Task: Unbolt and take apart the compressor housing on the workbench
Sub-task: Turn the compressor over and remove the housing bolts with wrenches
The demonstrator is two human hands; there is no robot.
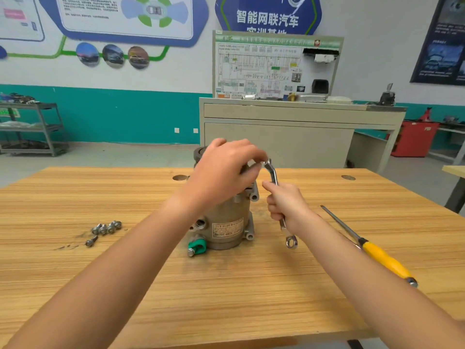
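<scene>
Now undoing a top bolt on the compressor [226, 222], upright on the desk [125, 273]. Gripping the spanner [273, 173] in the right hand [286, 205] just beside the compressor; pinching the spanner's head with the left hand [224, 172] on top. Next: turn steadily, then lift out.

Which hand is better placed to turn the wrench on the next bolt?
Right. The right hand grips the wrench by its shaft, with its head at the top of the compressor. The left hand rests there, fingertips pinching that head.
</scene>
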